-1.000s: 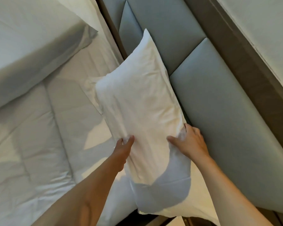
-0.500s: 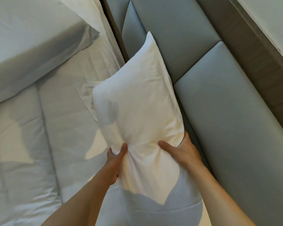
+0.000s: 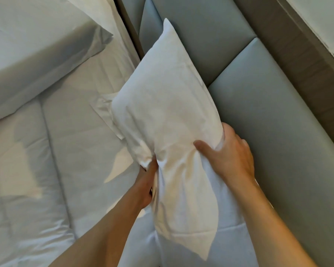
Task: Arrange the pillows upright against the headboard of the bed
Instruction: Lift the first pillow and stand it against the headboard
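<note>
Gripping a white pillow (image 3: 168, 116) about its middle, both hands are closed on the fabric: the left hand (image 3: 146, 186) pinches a bunched fold on the mattress side with its fingers mostly hidden underneath, while the right hand (image 3: 232, 160) wraps the opposite edge, thumb across the face and fingers tucked between pillow and headboard (image 3: 278, 116). Beyond the hands the pillow stands on its long edge, its far corner already leaning on the padded grey panels, its near end slack below the wrists. To finish this step well, I would judge the grip should stay even on both sides so the filling does not slump, the lower edge should seat in the gap where bedding (image 3: 69, 122) meets headboard, and the right fingers should slip out only once the pillow rests there. Farther off, beyond the left hand, a second pillow (image 3: 33, 43) lies flat, apparently awaiting the same treatment.
</note>
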